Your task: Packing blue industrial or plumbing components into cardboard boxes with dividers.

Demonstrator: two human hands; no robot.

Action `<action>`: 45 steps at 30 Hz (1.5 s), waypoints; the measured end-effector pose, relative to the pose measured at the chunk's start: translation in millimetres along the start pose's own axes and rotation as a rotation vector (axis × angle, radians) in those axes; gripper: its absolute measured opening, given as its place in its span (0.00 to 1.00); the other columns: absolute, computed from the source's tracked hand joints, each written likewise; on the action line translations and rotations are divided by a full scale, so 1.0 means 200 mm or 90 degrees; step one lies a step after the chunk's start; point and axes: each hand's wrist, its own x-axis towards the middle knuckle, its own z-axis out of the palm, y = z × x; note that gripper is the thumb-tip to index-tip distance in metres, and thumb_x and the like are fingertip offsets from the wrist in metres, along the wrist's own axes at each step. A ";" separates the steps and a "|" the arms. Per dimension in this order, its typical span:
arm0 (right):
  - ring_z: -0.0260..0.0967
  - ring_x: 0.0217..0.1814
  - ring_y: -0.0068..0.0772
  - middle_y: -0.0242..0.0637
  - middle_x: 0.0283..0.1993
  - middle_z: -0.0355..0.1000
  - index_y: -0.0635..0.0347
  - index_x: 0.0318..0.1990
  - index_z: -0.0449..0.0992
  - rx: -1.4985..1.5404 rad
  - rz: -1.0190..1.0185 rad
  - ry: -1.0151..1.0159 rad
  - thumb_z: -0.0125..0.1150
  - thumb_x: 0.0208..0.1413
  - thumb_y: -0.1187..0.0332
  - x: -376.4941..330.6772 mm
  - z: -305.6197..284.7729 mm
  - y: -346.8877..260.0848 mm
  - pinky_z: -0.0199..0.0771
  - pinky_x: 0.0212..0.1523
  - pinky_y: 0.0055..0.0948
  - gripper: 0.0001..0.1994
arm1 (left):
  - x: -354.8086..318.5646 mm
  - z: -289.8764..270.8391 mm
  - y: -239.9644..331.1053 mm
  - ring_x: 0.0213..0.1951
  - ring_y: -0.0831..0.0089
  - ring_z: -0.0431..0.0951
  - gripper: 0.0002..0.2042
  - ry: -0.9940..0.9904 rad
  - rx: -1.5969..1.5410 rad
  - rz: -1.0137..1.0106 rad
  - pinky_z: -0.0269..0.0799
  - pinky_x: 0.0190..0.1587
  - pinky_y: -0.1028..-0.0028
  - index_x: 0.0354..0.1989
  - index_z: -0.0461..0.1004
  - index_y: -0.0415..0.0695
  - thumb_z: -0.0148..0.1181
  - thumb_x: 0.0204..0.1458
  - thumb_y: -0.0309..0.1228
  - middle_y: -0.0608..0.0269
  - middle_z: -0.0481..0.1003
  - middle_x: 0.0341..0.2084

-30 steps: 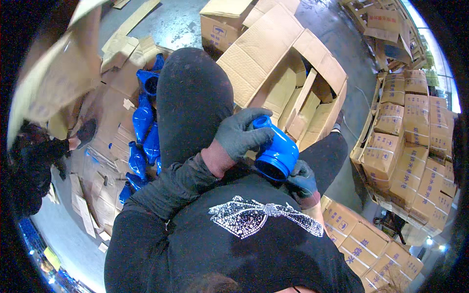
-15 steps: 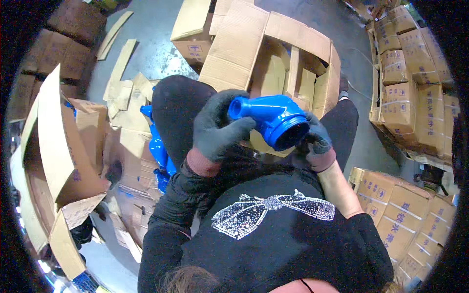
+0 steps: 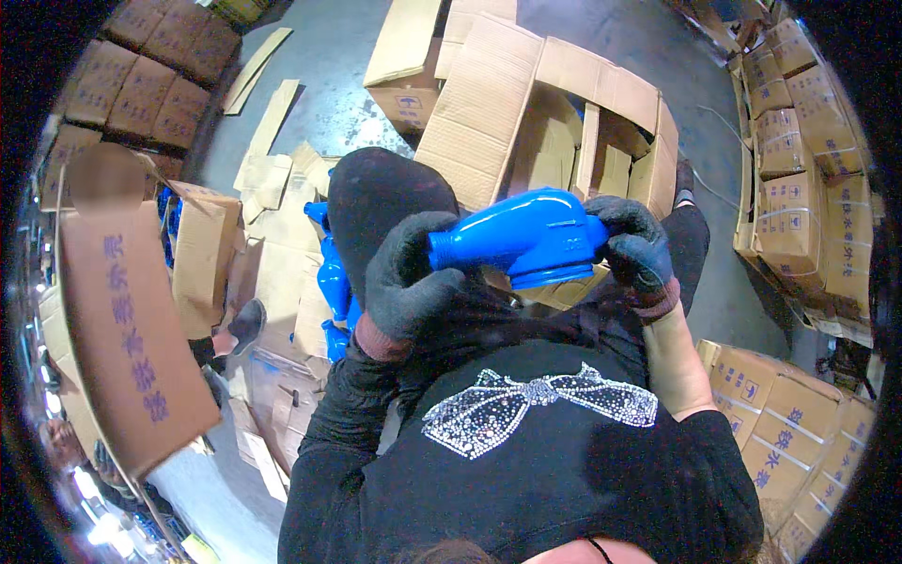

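Note:
A glossy blue water meter housing (image 3: 521, 226) lies sideways between my hands, above my lap. Its threaded narrow end points left, and the wide round collar faces down toward me. My gloved left hand (image 3: 406, 282) grips the threaded end between thumb and fingers. Around the opposite end my gloved right hand (image 3: 635, 242) is closed. Several more blue housings (image 3: 333, 282) rest on cardboard beside my left leg, partly hidden by it. Just beyond the held housing stands an open carton (image 3: 601, 80) with cardboard dividers inside.
On the left a co-worker's shoe (image 3: 247, 325) shows behind a large upright carton (image 3: 141, 329). Stacked cartons (image 3: 787, 211) stand along the right, with strapped cartons (image 3: 789, 423) nearer me. Flat cardboard strips (image 3: 272, 117) lie on the floor.
The housing has turned so its wide collar, which showed its opening, now faces downward. My right hand has shifted onto its right end. At the left, the large carton has changed position.

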 end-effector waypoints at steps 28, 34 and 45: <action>0.66 0.52 0.37 0.38 0.52 0.67 0.58 0.57 0.61 -0.185 0.182 0.002 0.49 0.57 0.61 0.23 -0.38 0.38 0.68 0.46 0.31 0.22 | -0.49 -1.39 0.52 0.25 0.76 0.71 0.08 0.802 0.282 0.238 0.67 0.26 0.79 0.35 0.73 0.44 0.60 0.48 0.31 0.66 0.73 0.27; 0.69 0.41 0.28 0.33 0.41 0.69 0.54 0.46 0.68 -0.029 0.194 0.142 0.45 0.59 0.65 0.36 -0.51 0.29 0.71 0.40 0.26 0.10 | -0.64 -1.69 0.45 0.30 0.69 0.74 0.11 0.686 0.822 0.168 0.70 0.33 0.74 0.37 0.73 0.45 0.62 0.44 0.31 0.62 0.74 0.31; 0.66 0.49 0.32 0.38 0.46 0.70 0.59 0.47 0.72 -0.495 0.096 0.204 0.54 0.50 0.61 0.82 -0.58 0.47 0.65 0.50 0.28 0.18 | -0.88 -1.91 0.50 0.32 0.64 0.74 0.14 0.288 0.725 0.117 0.70 0.35 0.69 0.40 0.72 0.49 0.62 0.42 0.30 0.59 0.74 0.33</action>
